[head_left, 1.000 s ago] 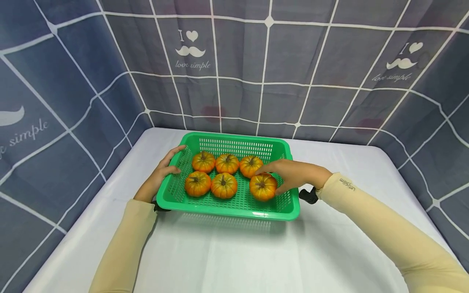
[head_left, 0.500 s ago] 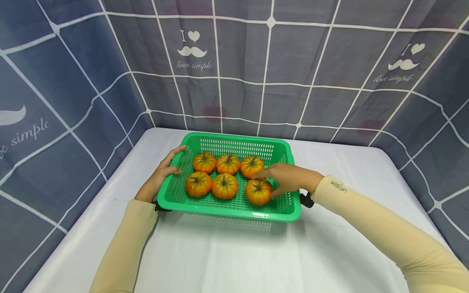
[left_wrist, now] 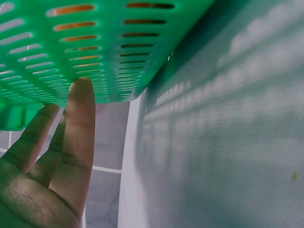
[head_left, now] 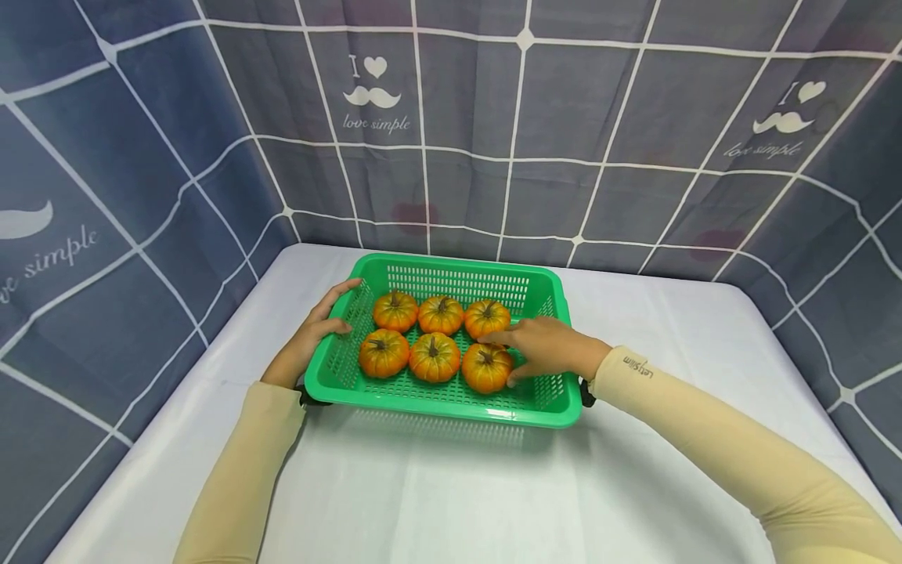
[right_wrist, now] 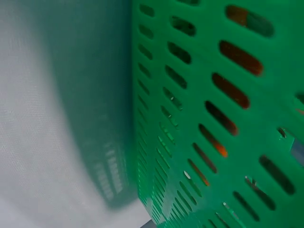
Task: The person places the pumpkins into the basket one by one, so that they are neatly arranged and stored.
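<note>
A green perforated plastic basket (head_left: 437, 411) holds several small orange pumpkins in two rows. My left hand (head_left: 310, 337) grips the basket's left end, thumb over the rim; in the left wrist view its fingers (left_wrist: 78, 128) lie against the outside of the slotted wall (left_wrist: 107, 61). Reaching over the right end, my right hand (head_left: 550, 346) holds the front-right pumpkin (head_left: 486, 370) between thumb and fingers, inside the basket. That pumpkin sits close beside the front-middle pumpkin (head_left: 434, 358). The basket's outer wall (right_wrist: 156, 109) hides the right hand in the right wrist view.
White cloth (head_left: 451, 501) covers the table under and around the basket. A dark checked curtain (head_left: 465, 188) with white lines stands behind the table and along both sides. Three pumpkins form the back row, including the back-right pumpkin (head_left: 487, 318).
My right hand has moved the front-right pumpkin leftward, closing the gap to the front-middle pumpkin. The left hand and the basket have stayed in place.
</note>
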`<state>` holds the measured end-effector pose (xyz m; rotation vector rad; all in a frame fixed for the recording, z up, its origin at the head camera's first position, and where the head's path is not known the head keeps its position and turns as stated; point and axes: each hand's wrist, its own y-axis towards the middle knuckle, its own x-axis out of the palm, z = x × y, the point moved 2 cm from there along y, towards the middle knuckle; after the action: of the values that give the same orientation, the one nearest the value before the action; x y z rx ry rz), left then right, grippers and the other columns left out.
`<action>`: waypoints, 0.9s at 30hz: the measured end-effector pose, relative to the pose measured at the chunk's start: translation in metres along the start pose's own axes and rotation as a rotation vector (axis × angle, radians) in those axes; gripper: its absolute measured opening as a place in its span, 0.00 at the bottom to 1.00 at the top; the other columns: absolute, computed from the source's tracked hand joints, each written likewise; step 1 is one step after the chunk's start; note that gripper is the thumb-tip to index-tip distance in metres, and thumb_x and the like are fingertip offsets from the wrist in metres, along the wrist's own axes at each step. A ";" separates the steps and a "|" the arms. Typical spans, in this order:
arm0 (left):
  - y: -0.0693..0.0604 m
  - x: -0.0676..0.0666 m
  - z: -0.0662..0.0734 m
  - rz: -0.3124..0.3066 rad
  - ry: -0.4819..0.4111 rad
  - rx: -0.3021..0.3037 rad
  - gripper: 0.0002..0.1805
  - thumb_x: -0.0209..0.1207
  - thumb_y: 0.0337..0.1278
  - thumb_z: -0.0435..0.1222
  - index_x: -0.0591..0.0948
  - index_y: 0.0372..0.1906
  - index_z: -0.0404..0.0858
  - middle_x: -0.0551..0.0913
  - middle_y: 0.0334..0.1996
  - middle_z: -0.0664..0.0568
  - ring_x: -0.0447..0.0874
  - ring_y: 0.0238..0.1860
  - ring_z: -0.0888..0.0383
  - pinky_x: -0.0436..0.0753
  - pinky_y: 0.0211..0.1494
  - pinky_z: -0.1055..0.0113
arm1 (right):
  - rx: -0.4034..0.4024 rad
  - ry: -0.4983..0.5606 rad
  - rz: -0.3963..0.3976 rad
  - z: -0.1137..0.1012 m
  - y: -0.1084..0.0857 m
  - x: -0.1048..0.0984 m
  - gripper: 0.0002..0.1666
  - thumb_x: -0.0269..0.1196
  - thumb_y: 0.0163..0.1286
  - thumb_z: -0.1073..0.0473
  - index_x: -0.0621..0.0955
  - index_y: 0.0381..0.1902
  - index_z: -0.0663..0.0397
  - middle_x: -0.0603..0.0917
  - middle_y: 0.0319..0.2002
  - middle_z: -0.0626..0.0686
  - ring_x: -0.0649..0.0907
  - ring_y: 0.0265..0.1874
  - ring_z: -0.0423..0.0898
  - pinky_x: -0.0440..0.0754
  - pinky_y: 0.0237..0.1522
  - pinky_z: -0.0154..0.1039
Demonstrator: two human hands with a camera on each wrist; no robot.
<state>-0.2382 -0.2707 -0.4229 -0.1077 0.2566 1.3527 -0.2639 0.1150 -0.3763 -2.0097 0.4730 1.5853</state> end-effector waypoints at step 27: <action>-0.001 -0.009 -0.008 -0.061 -0.112 -0.061 0.46 0.50 0.74 0.32 0.49 0.90 0.53 0.41 0.89 0.48 0.54 0.81 0.38 0.80 0.61 0.69 | -0.007 0.374 0.476 0.029 -0.046 -0.016 0.24 0.72 0.73 0.63 0.85 0.65 0.62 0.87 0.63 0.58 0.82 0.67 0.61 0.77 0.67 0.63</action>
<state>-0.2395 -0.2811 -0.4286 -0.0902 0.1171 1.3014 -0.2635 0.1684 -0.3572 -2.3259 1.1611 1.4523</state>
